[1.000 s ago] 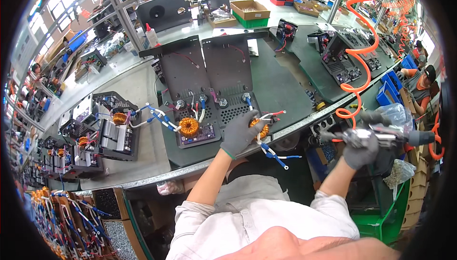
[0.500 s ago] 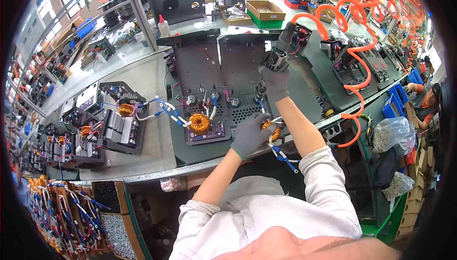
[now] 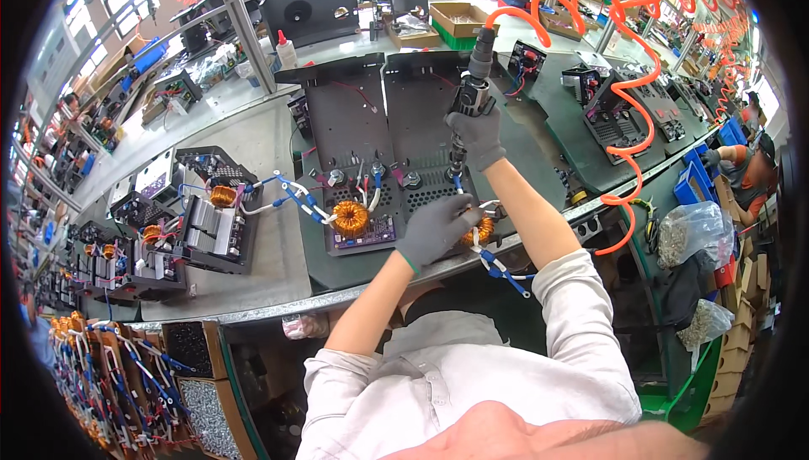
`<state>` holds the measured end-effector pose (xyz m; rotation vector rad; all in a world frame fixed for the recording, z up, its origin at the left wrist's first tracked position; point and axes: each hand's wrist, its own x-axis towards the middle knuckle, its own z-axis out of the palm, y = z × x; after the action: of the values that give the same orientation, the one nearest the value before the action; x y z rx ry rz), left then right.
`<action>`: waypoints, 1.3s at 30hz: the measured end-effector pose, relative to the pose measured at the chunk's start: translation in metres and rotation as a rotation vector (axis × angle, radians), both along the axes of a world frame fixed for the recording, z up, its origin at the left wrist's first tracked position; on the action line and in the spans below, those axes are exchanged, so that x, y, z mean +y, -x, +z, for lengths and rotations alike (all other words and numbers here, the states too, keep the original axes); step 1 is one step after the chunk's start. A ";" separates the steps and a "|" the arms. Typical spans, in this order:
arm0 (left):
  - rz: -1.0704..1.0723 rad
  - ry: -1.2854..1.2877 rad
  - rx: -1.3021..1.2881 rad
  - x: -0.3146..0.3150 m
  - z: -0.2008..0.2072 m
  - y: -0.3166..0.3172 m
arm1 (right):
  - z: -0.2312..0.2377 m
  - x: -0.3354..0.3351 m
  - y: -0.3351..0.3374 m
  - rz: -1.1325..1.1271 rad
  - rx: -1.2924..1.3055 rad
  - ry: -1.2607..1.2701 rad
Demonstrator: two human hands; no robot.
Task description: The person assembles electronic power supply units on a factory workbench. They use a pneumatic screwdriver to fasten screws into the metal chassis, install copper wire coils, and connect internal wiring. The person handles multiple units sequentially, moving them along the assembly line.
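R hand, off to far R 1 s ago, now has fingers wrapped round air driver, tip down at RH dark panel's perforated part, w/ L hand still at copper coil nr bench edge, fingers curled, can't tell if pinching.

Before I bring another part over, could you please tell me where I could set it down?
The grey mat is bare between the finned assembly and the green board; a smaller patch lies right of the right forearm. It's crowded where the left hand touches the orange coil and the right hand grips the driver.
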<state>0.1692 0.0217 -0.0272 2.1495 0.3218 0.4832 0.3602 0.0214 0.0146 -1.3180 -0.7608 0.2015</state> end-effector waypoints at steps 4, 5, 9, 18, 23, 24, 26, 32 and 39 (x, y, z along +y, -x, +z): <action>0.431 -0.580 -0.185 0.039 0.040 0.016 | 0.004 -0.005 0.001 -0.045 0.017 -0.067; 0.561 -0.728 -0.116 0.052 0.039 0.016 | 0.008 -0.007 0.009 0.027 0.019 -0.186; 0.372 -0.757 0.329 0.081 0.024 0.012 | 0.023 -0.010 0.054 0.283 0.066 -0.408; 0.228 -0.630 0.382 0.072 0.023 -0.001 | -0.006 0.038 0.069 0.295 -0.017 -0.212; 0.218 -0.755 0.284 0.068 0.006 -0.016 | -0.010 0.047 0.061 0.173 -0.055 -0.081; 0.233 -0.759 0.252 0.067 0.003 -0.017 | -0.009 0.048 0.060 0.154 -0.062 -0.077; 0.265 -0.775 0.253 0.064 0.003 -0.018 | -0.003 0.048 0.062 0.136 -0.062 -0.054; 0.317 -0.726 0.286 0.061 0.003 -0.021 | 0.007 0.045 0.069 0.144 -0.029 -0.054; 0.146 -0.551 0.279 0.061 0.039 0.007 | 0.006 0.042 0.050 0.242 0.061 0.063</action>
<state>0.1625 0.0826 0.0119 2.7526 0.5544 0.3808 0.3097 0.0632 0.0205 -1.2716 -0.8675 0.4599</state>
